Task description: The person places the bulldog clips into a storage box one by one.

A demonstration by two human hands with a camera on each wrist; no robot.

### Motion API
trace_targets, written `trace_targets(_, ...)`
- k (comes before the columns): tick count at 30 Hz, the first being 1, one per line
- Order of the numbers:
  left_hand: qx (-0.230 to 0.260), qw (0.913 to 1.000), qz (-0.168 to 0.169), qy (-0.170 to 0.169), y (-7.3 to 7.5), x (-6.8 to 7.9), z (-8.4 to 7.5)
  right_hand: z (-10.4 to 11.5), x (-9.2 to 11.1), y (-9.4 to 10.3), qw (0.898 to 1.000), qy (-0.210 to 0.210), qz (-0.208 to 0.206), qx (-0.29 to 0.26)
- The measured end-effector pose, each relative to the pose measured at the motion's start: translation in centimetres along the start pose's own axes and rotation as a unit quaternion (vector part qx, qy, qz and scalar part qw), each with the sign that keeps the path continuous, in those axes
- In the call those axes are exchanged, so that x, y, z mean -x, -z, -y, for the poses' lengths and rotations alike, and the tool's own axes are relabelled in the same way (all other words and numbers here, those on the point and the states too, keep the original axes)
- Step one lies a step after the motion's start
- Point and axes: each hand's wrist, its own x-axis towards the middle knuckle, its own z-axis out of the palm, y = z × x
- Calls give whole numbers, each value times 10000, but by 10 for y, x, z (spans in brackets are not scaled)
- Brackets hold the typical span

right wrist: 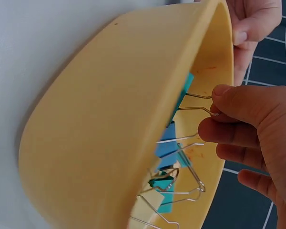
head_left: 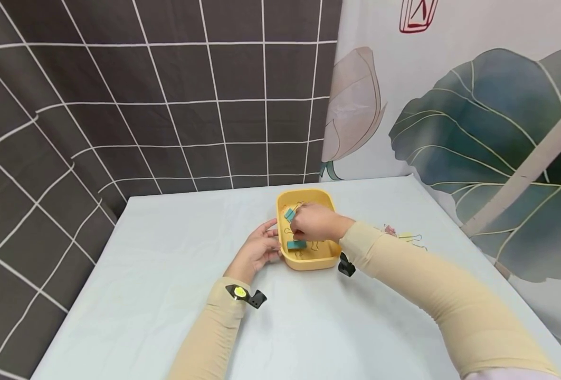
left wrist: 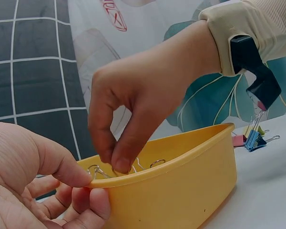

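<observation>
Both hands are at work: the right hand (head_left: 315, 221) pinches a teal clip (right wrist: 182, 98) by its wire ends, thumb against fingers. The thin wire could slip, or catch on neighbouring clips (right wrist: 167, 151) crowded close. The teal clip lies just below the fingertips, inside the yellow tray (head_left: 311, 265), whose rim the left hand (head_left: 257, 249) grips on the desk (head_left: 133, 274).

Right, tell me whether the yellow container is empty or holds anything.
Not empty: the head view shows teal binder clips lying inside the yellow container.
</observation>
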Motion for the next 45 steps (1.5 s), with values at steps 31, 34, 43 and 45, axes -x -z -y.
trace_targets(31, -19, 10000, -28, 18, -1, 0, -2, -10, 6, 5, 9984, 117, -192, -514)
trace_targets(34, -11, 10000, -58, 55, 0, -1, -1, -16, 13, 13, 9970, -167, -299, -694)
trace_targets(43, 0, 10000, -57, 9, 0, 0, 0, -47, 52, 27, 9927, -978, -296, -636)
trace_targets(45, -17, 10000, -72, 13, 0, 0, 0, -55, 63, 25, 9925, -1080, -251, -507)
